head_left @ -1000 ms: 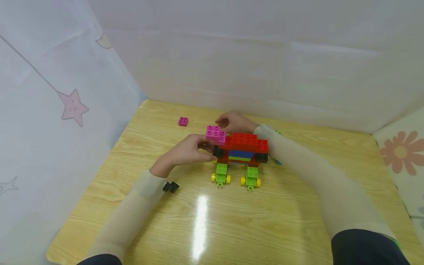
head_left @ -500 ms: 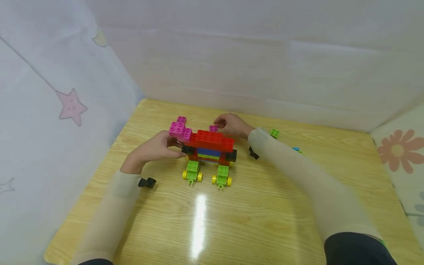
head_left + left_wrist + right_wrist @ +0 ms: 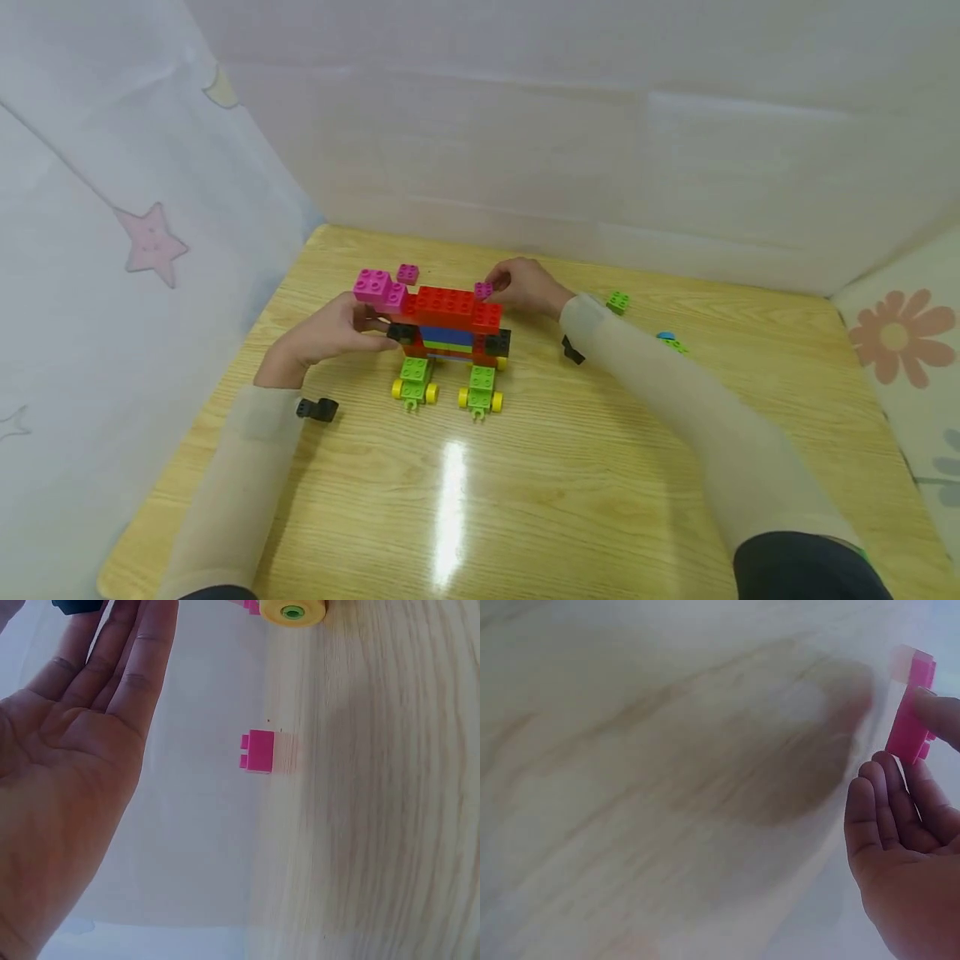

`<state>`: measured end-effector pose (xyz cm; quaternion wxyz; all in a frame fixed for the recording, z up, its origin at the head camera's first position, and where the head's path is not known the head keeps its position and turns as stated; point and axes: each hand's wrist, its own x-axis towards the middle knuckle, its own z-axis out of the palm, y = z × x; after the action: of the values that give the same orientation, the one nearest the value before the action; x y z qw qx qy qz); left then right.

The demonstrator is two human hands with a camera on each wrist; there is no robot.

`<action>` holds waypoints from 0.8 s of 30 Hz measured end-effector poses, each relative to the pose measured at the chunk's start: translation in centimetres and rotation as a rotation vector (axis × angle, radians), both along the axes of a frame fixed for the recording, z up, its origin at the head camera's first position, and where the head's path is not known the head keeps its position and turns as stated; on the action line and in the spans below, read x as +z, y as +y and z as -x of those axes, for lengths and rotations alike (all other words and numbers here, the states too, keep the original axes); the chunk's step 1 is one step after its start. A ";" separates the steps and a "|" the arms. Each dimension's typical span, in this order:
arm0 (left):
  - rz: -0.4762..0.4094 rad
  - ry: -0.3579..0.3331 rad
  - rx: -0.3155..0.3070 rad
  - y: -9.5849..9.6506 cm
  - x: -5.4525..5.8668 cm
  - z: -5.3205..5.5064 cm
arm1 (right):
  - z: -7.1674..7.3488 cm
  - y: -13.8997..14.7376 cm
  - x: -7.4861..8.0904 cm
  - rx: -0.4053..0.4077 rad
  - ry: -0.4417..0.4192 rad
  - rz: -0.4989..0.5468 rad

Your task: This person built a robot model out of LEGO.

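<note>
The toy brick model (image 3: 448, 307) has a red body, blue and lime layers, a pink block at its left end and green wheeled bases with yellow wheels (image 3: 431, 393). My left hand (image 3: 318, 333) grips its left end, thumb by a black piece (image 3: 402, 332), other fingers partly hidden behind. In the left wrist view, these fingers reach up to a dark block (image 3: 77, 606). My right hand (image 3: 528, 286) pinches a small pink brick (image 3: 909, 727) between thumb and fingers, just behind the model's right end.
A loose pink brick (image 3: 407, 273) lies behind the model. Black pieces lie beside the left sleeve (image 3: 317, 409) and the right sleeve (image 3: 600, 329). Farther right are a green brick (image 3: 618, 302) and a blue-and-green piece (image 3: 671, 342). A white curtain (image 3: 525, 150) hangs behind the table.
My left hand has moved left with the model. My right hand stays at about the same spot; the pink brick in its fingers, hidden at first, now shows. Pieces at the right have come into sight.
</note>
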<state>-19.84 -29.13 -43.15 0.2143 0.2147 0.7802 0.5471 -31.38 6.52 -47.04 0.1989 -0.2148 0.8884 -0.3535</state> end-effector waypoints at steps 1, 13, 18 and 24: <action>0.002 0.000 0.003 -0.1 0.0 0.0 | -0.1 0.2 0.1 -0.009 -0.006 0.013; -0.006 -0.053 0.009 -0.1 0.0 0.2 | -0.7 2.3 4.0 -0.074 0.029 0.131; -0.004 -0.058 0.011 0.1 -0.1 0.3 | -1.5 3.1 6.8 -0.089 0.057 0.168; -0.013 -0.066 0.012 0.3 -0.2 0.4 | -3.1 3.7 9.9 -0.088 0.073 0.202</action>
<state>-20.22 -28.86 -43.39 0.2353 0.1931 0.7704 0.5601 -28.32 10.25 -37.13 0.1280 -0.2072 0.8636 -0.4415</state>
